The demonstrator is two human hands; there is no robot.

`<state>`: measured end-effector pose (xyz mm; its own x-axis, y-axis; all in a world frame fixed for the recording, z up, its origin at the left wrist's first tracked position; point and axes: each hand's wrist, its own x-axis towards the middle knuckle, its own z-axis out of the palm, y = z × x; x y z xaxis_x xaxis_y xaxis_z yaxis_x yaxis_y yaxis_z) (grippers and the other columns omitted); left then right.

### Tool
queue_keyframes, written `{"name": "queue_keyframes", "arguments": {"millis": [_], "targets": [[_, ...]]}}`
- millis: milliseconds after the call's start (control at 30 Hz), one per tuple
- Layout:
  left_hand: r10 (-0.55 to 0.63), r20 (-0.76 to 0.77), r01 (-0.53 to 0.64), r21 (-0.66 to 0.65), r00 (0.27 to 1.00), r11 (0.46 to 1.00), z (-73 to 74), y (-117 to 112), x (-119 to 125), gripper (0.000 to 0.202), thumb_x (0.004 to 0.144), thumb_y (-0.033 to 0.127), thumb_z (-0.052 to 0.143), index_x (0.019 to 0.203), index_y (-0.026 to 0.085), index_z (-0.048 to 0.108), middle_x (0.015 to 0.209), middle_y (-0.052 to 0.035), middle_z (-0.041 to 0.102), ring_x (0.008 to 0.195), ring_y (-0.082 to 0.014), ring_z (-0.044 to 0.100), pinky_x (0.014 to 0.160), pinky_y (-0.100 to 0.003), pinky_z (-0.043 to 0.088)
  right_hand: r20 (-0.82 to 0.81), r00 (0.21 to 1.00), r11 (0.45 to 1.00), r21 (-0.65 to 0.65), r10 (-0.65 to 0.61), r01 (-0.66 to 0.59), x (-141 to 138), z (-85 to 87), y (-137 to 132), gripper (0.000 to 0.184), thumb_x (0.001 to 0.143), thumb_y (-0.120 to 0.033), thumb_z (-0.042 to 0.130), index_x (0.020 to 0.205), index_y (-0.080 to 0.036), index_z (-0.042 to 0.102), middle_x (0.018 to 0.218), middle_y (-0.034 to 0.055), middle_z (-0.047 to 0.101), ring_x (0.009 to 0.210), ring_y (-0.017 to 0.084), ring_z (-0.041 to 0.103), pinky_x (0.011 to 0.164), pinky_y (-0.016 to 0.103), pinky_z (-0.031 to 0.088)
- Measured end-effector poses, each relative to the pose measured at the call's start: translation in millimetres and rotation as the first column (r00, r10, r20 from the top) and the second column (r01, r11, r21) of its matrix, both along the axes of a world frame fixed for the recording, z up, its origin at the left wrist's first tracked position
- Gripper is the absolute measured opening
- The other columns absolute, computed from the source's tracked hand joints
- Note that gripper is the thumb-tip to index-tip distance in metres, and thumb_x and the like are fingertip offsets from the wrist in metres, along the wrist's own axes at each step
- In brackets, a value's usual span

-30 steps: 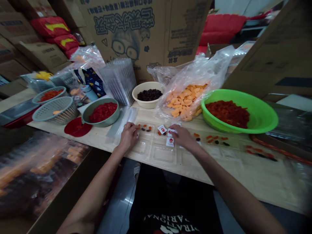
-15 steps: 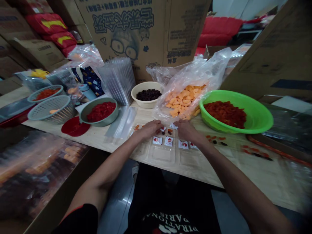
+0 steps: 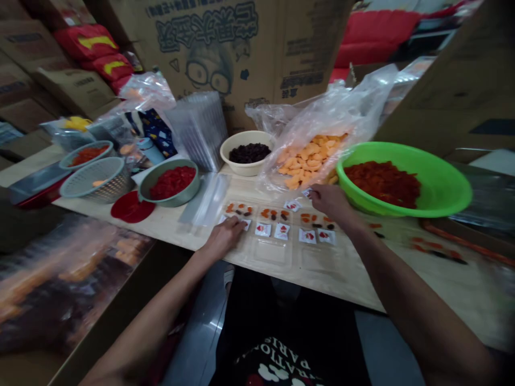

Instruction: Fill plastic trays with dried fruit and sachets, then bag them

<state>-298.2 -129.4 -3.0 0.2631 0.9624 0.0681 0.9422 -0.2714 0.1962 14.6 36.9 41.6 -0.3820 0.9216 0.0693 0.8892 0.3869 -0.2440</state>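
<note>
My left hand (image 3: 223, 238) rests at the left end of a clear plastic compartment tray (image 3: 273, 254), its fingertips beside a small white sachet (image 3: 245, 224). Several sachets with a red mark (image 3: 282, 231) lie in the tray, along with small orange and dark dried fruit pieces (image 3: 273, 214). My right hand (image 3: 332, 202) is farther back, its fingertips by another sachet (image 3: 306, 192). It sits between a plastic bag of orange dried fruit (image 3: 309, 161) and a green basin (image 3: 402, 206) of red pieces. Neither hand clearly grips anything.
A cream bowl of dark raisins (image 3: 249, 154), a grey bowl of red pieces (image 3: 171, 182), a stack of clear trays (image 3: 199, 131) and a grey colander (image 3: 98, 179) stand along the wooden table (image 3: 341, 279). Cardboard boxes (image 3: 225, 59) rise behind.
My hands have moved apart: the left went to the tray's left end, the right back towards the green basin. More sachets now lie in the tray than one second ago.
</note>
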Motion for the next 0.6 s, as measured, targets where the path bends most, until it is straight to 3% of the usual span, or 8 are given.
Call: {"name": "queue_keyframes", "arguments": {"millis": [133, 233, 333, 467, 600], "targets": [[-0.039, -0.048, 0.040, 0.028, 0.998, 0.999, -17.0, -20.5, 5.8, 0.047, 0.094, 0.020, 0.045, 0.141, 0.021, 0.053, 0.146, -0.0157, 0.052, 0.137, -0.0305, 0.047, 0.112, -0.048, 0.042, -0.107, 0.991, 0.997, 0.008, -0.081, 0.082, 71.0, 28.4, -25.9, 0.033, 0.089, -0.023, 0.044, 0.093, -0.014, 0.075, 0.080, 0.0092, 0.075, 0.073, 0.020, 0.064, 0.066, 0.028, 0.042], [-0.037, -0.046, 0.038, 0.012, 0.998, 0.999, -26.2, -20.0, 3.3, 0.053, 0.098, 0.038, 0.042, 0.149, 0.022, 0.044, 0.158, -0.0132, 0.040, 0.149, -0.0323, 0.032, 0.117, -0.054, 0.035, -0.116, 0.988, 0.994, -0.038, -0.106, 0.102, 118.4, 29.9, -55.5, 0.034, 0.087, -0.022, 0.047, 0.102, -0.016, 0.077, 0.081, 0.0074, 0.076, 0.070, 0.019, 0.066, 0.065, 0.027, 0.044], [-0.048, -0.032, 0.048, -0.022, 0.998, 0.999, -31.9, -11.0, -4.0, 0.055, 0.100, 0.042, 0.035, 0.151, 0.021, 0.041, 0.159, -0.0129, 0.039, 0.149, -0.0305, 0.032, 0.119, -0.053, 0.033, -0.040, 0.994, 0.994, -0.051, -0.102, 0.100, 142.5, 7.7, -87.1, 0.038, 0.087, -0.016, 0.046, 0.107, -0.019, 0.077, 0.092, 0.0084, 0.078, 0.078, 0.022, 0.070, 0.073, 0.031, 0.051], [0.003, 0.026, -0.005, 0.056, 1.000, 0.998, -25.4, 8.6, -3.0, 0.053, 0.100, 0.041, 0.035, 0.145, 0.017, 0.047, 0.155, -0.0159, 0.044, 0.148, -0.0314, 0.034, 0.117, -0.053, 0.034, -0.003, 0.995, 0.994, 0.032, -0.104, 0.104, 143.1, -36.0, -120.7, 0.044, 0.088, -0.009, 0.043, 0.123, -0.015, 0.069, 0.121, 0.0140, 0.072, 0.107, 0.027, 0.068, 0.091, 0.038, 0.054], [0.054, 0.182, -0.088, 0.181, 0.982, 0.980, 2.2, 41.1, 43.5, 0.041, 0.100, 0.035, 0.039, 0.131, 0.016, 0.059, 0.140, -0.0153, 0.058, 0.130, -0.0261, 0.055, 0.108, -0.043, 0.045, 0.040, 0.999, 0.989, 0.146, -0.029, 0.023, 135.9, -65.9, -137.6, 0.047, 0.089, -0.008, 0.043, 0.133, -0.008, 0.060, 0.137, 0.0210, 0.061, 0.126, 0.031, 0.058, 0.101, 0.045, 0.051]]}}
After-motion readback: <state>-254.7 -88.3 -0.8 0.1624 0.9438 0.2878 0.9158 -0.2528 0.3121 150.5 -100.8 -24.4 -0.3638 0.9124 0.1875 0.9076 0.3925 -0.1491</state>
